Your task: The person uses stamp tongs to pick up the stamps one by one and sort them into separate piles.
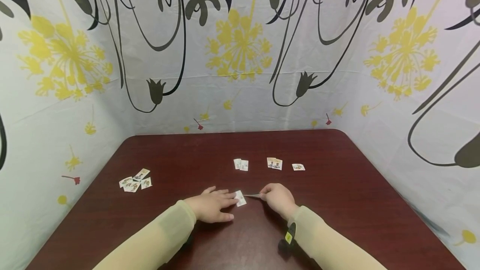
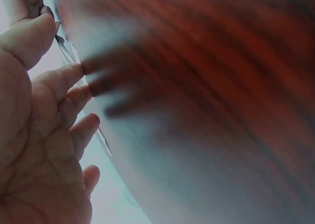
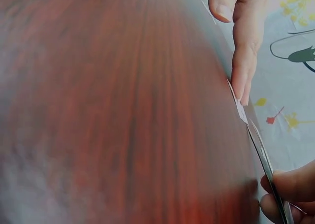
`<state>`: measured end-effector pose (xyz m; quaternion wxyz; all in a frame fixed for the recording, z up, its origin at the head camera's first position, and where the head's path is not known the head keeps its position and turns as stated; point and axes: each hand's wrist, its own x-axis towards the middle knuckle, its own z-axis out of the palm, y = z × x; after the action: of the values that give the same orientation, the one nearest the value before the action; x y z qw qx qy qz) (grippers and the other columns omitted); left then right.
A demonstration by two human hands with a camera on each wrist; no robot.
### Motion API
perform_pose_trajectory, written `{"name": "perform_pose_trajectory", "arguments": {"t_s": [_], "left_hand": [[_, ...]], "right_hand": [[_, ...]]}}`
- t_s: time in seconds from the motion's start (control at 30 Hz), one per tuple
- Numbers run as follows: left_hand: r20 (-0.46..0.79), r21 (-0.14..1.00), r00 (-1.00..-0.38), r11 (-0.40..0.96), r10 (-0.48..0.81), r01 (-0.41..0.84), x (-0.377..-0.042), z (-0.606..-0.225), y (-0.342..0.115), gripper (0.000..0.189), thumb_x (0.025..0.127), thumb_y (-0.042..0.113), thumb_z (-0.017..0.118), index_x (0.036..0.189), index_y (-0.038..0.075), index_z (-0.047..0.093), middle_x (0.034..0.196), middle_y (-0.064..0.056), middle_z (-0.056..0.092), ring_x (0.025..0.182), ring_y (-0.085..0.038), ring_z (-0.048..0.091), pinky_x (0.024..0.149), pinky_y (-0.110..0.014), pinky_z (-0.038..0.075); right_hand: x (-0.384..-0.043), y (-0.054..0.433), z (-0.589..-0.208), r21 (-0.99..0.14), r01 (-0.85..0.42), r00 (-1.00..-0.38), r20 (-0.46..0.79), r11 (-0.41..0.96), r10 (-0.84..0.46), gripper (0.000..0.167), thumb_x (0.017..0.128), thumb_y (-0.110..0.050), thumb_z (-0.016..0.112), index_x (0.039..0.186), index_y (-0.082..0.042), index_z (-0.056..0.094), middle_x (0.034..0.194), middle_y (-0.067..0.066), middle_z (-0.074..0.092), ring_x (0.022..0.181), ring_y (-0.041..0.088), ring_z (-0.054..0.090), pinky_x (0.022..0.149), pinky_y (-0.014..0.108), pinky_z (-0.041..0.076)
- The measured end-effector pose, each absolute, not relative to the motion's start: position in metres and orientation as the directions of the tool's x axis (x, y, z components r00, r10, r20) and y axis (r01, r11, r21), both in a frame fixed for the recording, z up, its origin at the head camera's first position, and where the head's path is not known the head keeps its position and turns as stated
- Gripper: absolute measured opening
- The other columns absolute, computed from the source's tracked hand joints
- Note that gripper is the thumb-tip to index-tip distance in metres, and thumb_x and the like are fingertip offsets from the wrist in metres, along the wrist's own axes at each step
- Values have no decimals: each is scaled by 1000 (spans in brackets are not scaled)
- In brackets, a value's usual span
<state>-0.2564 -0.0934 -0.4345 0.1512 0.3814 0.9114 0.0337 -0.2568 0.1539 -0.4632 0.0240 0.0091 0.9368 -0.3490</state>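
Observation:
In the head view a small printed card [image 1: 241, 199] lies on the dark red table, in front of me near the middle. My left hand [image 1: 211, 208] is spread palm down, its fingertips touching the card's left edge. Thumb and fingers of my right hand [image 1: 279, 200] pinch a pair of slim metal tweezers [image 1: 253, 196]. The tweezers [image 3: 265, 161] point left, with their tips at the card's right side; in the right wrist view the two prongs look slightly apart. Whether the tips grip the card I cannot tell. The left wrist view shows my left palm and fingers [image 2: 74, 103] from below.
Several small picture cards [image 1: 132, 186] lie in a loose cluster at the left of the table. Farther back are two overlapping cards [image 1: 244, 166], another overlapping pair [image 1: 276, 164] and a single card [image 1: 298, 167]. Patterned white cloth [image 1: 240, 107] hangs behind the table and along its sides.

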Motion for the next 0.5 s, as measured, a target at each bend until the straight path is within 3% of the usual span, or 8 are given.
{"name": "perform_pose_trajectory", "arguments": {"t_s": [0.5], "left_hand": [[-245, 186, -651, 694, 718, 695, -256, -436, -92, 57, 98, 50, 47, 149, 26, 40, 156, 5, 30, 143, -22, 25, 114, -55, 13]], "right_hand": [[-250, 150, -463, -658, 38, -999, -34, 752, 21, 9, 86, -16, 69, 77, -17, 72, 81, -7, 65, 76, 14, 56, 73, 38, 44]]}}
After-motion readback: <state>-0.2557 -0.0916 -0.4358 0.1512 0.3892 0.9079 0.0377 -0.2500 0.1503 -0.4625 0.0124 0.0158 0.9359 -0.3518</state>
